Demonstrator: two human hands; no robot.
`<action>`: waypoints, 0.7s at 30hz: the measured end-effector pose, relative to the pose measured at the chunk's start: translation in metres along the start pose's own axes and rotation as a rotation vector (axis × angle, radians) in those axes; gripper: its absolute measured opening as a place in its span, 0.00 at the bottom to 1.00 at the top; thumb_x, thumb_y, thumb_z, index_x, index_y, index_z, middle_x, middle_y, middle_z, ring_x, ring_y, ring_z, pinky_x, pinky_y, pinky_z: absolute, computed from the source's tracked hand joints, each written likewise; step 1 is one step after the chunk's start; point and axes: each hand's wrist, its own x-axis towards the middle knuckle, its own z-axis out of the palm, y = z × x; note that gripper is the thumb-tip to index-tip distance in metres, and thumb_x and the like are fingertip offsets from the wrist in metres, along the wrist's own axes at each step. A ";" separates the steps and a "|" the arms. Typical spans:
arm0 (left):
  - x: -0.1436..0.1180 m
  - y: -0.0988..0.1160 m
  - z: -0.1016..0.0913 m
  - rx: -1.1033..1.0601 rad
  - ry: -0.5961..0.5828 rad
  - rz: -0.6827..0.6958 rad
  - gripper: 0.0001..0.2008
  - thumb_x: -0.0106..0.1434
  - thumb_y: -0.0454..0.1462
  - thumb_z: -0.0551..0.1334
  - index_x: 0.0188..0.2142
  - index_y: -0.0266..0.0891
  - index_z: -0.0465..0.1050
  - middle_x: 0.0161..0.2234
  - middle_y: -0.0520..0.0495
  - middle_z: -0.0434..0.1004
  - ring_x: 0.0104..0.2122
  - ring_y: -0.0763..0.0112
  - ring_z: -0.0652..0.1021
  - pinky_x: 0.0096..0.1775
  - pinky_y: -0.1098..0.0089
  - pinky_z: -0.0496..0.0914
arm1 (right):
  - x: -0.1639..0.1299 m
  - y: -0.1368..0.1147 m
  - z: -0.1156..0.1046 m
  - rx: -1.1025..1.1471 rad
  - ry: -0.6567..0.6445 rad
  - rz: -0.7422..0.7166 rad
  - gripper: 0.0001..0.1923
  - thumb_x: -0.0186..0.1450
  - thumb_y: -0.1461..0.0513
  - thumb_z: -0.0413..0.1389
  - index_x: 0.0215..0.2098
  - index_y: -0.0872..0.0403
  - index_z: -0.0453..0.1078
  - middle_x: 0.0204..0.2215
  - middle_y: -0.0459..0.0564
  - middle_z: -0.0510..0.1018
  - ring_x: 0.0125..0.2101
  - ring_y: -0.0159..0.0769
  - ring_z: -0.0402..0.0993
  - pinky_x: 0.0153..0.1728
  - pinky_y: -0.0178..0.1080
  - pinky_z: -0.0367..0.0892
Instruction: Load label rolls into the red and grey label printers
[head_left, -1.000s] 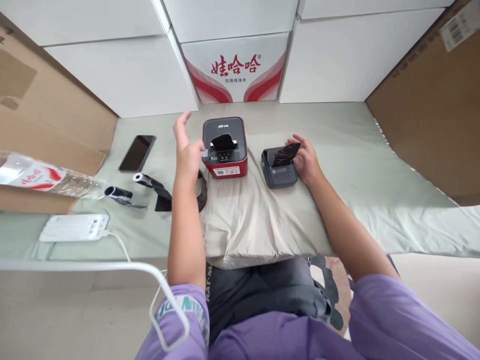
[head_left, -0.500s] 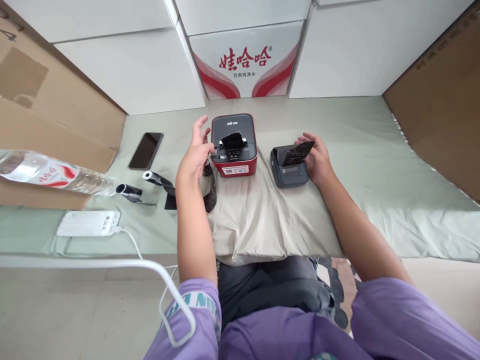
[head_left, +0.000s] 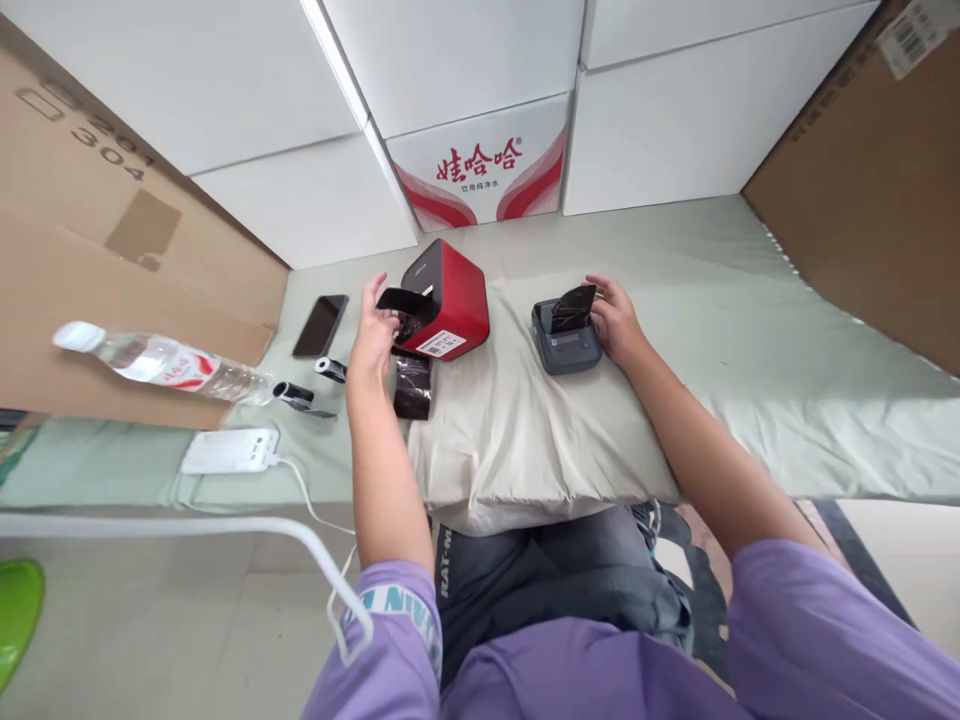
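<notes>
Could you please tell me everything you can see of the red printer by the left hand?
The red printer is a small boxy device that looks like plastic, with glossy red sides, a dark grey top and a white label on one side. It is tipped onto its side on the beige pillow, its top facing left. A dark flap stands open there. The left hand touches that open end; a dark strip hangs below it.

Red label printer tipped onto its side on the beige pillow, small grey printer upright, lid raised
</notes>
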 end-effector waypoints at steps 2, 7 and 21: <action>-0.005 -0.001 -0.009 -0.014 0.033 -0.015 0.41 0.63 0.44 0.69 0.73 0.57 0.59 0.69 0.45 0.72 0.69 0.59 0.71 0.66 0.61 0.70 | 0.002 0.002 -0.001 -0.020 -0.023 -0.019 0.29 0.50 0.56 0.64 0.50 0.44 0.70 0.54 0.48 0.76 0.59 0.47 0.74 0.67 0.56 0.66; -0.006 -0.004 -0.018 -0.018 -0.081 -0.018 0.47 0.59 0.42 0.71 0.76 0.50 0.56 0.66 0.41 0.76 0.71 0.59 0.69 0.72 0.55 0.59 | 0.004 0.004 -0.002 -0.059 -0.039 -0.056 0.27 0.52 0.54 0.65 0.51 0.43 0.70 0.53 0.48 0.76 0.55 0.46 0.76 0.64 0.55 0.70; 0.004 0.020 0.017 0.039 -0.238 -0.113 0.45 0.58 0.31 0.66 0.75 0.42 0.60 0.71 0.39 0.69 0.75 0.53 0.60 0.74 0.55 0.56 | 0.005 0.002 -0.001 -0.070 -0.053 -0.059 0.25 0.54 0.52 0.65 0.50 0.43 0.70 0.53 0.49 0.75 0.56 0.47 0.75 0.58 0.53 0.75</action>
